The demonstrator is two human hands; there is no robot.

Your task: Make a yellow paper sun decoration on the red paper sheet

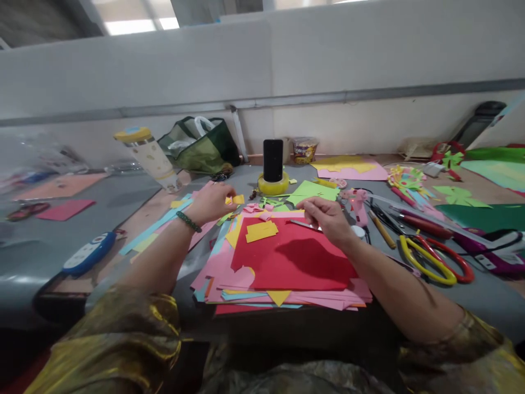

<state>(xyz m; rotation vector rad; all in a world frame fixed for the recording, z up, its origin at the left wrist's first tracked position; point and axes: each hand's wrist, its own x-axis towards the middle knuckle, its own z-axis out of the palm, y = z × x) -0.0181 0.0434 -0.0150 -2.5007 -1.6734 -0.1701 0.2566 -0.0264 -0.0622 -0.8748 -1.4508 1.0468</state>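
Note:
My left hand (213,203), with a green bead bracelet at the wrist, is closed on a small yellow paper piece (238,200) left of the paper stack. My right hand (328,218) is closed over the far right of the stack, fingers pinched round a thin metal tool (304,225); whether it is tweezers or a blade I cannot tell. Below both hands lies a red paper sheet (299,268) on top of pink, blue and yellow sheets. Several cut yellow paper pieces (261,231) rest on the red sheet. Pink paper scraps (258,208) lie just beyond it.
A phone (273,160) stands in a yellow holder (273,186) behind the scraps. To the right are a pink glue gun (357,205), yellow-handled scissors (426,261) and red-handled scissors (463,262). A tumbler (150,158), a green bag (205,145) and a blue remote-like device (90,253) are leftward.

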